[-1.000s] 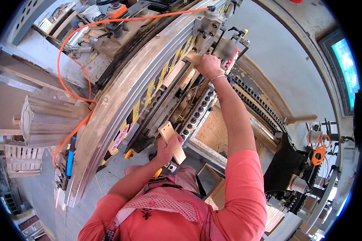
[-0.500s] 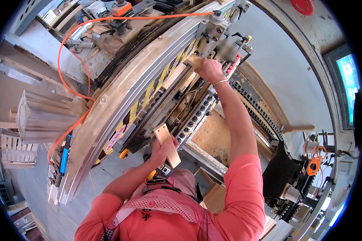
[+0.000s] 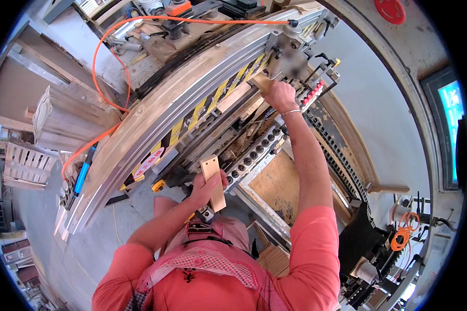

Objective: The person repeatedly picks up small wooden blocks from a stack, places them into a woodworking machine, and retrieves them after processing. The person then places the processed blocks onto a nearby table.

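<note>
My left hand (image 3: 206, 191) is closed round a short, pale wooden board (image 3: 213, 181) with two small holes near its far end. It holds the board up in front of my waist, beside the machine. Farther off, my right hand (image 3: 280, 96) grips a second wooden piece (image 3: 262, 82) by its near end, next to the machine's metal clamp assembly. Another pale board (image 3: 234, 97) lies along the machine rail close to that piece. The right fingertips are partly hidden behind the hand.
A long machine beam with a yellow-black striped strip (image 3: 192, 116) runs diagonally on the left. An orange air hose (image 3: 94, 67) curves over it. Black round knobs (image 3: 253, 155) line a rail near my left hand. A lit screen (image 3: 451, 111) and a red button (image 3: 390, 10) are at right.
The view has shifted slightly, so the machine appears farther right and lower. The board in my left hand now stands more upright. My right hand still holds its wooden piece near the clamp.
</note>
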The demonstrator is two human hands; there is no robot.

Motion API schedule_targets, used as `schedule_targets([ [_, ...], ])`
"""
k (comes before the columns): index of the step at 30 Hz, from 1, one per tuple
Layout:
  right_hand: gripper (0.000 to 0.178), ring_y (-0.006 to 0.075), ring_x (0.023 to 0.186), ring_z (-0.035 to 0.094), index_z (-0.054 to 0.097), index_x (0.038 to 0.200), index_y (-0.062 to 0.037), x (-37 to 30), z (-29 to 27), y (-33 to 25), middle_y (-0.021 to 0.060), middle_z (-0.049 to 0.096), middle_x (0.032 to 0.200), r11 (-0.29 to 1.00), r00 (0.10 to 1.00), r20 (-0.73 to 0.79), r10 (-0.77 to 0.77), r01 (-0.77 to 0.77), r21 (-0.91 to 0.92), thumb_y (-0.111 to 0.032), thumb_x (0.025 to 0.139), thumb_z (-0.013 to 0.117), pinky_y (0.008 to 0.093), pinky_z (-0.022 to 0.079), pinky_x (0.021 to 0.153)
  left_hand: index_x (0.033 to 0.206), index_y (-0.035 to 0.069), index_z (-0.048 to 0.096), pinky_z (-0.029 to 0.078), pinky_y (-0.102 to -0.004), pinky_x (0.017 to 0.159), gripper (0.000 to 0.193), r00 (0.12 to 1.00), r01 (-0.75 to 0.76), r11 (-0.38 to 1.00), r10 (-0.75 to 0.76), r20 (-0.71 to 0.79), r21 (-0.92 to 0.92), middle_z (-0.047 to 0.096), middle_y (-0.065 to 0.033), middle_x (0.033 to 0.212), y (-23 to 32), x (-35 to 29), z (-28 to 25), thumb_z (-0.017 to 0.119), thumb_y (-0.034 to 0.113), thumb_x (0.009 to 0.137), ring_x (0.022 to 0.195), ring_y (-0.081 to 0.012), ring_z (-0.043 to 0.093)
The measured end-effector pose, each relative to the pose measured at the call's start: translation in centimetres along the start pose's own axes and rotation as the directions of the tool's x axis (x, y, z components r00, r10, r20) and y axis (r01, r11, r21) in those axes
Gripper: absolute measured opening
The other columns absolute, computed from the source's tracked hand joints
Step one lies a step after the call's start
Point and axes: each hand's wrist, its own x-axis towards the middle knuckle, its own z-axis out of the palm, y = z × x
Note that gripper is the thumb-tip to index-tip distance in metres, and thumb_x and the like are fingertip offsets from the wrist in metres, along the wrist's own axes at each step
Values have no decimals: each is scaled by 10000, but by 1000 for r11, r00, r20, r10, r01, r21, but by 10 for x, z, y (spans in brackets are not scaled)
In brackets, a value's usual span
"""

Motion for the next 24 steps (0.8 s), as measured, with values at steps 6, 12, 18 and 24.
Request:
schedule_targets([
  [6,380,313,825,632,643,862,-30,1,0,0,174,649,845,999,1000,-6,26,-26,20,-373,698,649,402,506,729,873,18,561,457,-247,628,243,1000,-17,1000,17,17,9,579,-39,760,3,2,1,454,232,912,691,-99,551],
  [12,273,291,849,642,650,837,-40,4,0,-6,151,658,864,997,998,-17,67,-67,-35,-270,692,624,382,519,731,824,22,558,438,-246,607,232,998,-36,998,34,49,54,572,-32,751,3,1,0,459,215,906,676,-93,534],
  [18,378,319,892,622,638,936,-30,6,-4,-15,186,641,941,994,994,60,95,-91,-66,-352,738,625,397,504,778,773,23,557,423,-252,599,224,995,-67,997,65,80,23,558,-28,708,2,4,-1,471,186,902,660,-94,524],
  [24,398,330,893,620,616,957,-22,6,-12,-20,192,638,940,993,990,122,78,-66,-99,-357,742,618,411,504,766,723,23,581,412,-256,566,254,991,-125,991,122,56,48,553,-14,661,0,4,-2,509,204,885,626,-93,526],
])
